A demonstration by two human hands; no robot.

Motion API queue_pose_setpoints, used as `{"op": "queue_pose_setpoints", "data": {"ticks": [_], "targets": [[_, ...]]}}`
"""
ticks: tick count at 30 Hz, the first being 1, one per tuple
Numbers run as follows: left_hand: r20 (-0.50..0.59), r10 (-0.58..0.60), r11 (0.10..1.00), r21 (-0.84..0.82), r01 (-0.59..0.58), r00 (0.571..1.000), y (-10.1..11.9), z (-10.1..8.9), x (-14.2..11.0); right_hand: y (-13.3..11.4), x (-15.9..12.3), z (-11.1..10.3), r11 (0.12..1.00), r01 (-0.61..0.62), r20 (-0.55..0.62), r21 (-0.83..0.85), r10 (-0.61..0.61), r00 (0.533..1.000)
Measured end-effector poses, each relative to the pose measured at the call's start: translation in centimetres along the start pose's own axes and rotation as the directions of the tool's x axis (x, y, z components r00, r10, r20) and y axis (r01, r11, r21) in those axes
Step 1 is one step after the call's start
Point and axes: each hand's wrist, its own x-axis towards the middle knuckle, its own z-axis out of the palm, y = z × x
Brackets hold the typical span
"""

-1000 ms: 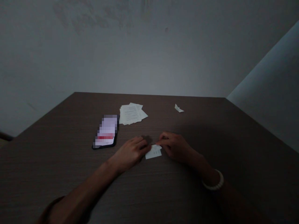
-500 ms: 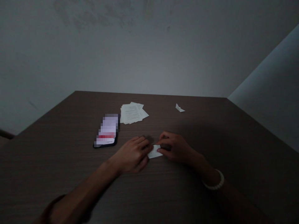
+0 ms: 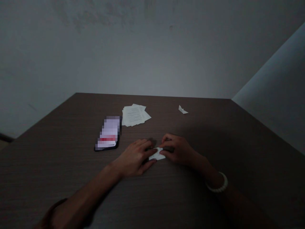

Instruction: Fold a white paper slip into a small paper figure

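Note:
A small folded piece of paper [image 3: 157, 155] with printed lines lies on the table between my hands. From the left, my left hand [image 3: 137, 157] grips it, forefinger across its top and thumb at the near edge. My right hand [image 3: 177, 149] pinches the paper's right side between thumb and fingers, the other fingers curled. Both hands rest low over the tabletop. Part of the paper is hidden under my fingers.
A phone [image 3: 108, 133] with a lit, blurred screen lies left of my hands. Behind it sits a loose stack of printed paper sheets [image 3: 133, 115]. A small folded paper boat [image 3: 183, 110] stands at the back right. The brown table [image 3: 152, 197] meets a grey wall [image 3: 152, 57].
My left thumb has moved out to the paper's near edge, and the forefinger reaches further across it. My right thumb has come down onto the paper, which now shows less depth.

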Motion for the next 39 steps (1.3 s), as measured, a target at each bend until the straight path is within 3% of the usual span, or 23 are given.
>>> {"op": "queue_pose_setpoints", "data": {"ticks": [24,39], "targets": [[-0.057,-0.022,1.0,-0.02,0.021,0.998,-0.4,0.2,0.2,-0.6,-0.1,-1.0,1.0,-0.019,0.085,0.017,0.018,0.996],[-0.061,0.063,0.998,-0.003,-0.063,0.996,-0.4,0.3,0.3,-0.7,-0.1,-1.0,1.0,0.006,0.1,0.021,-0.008,0.995]]}}
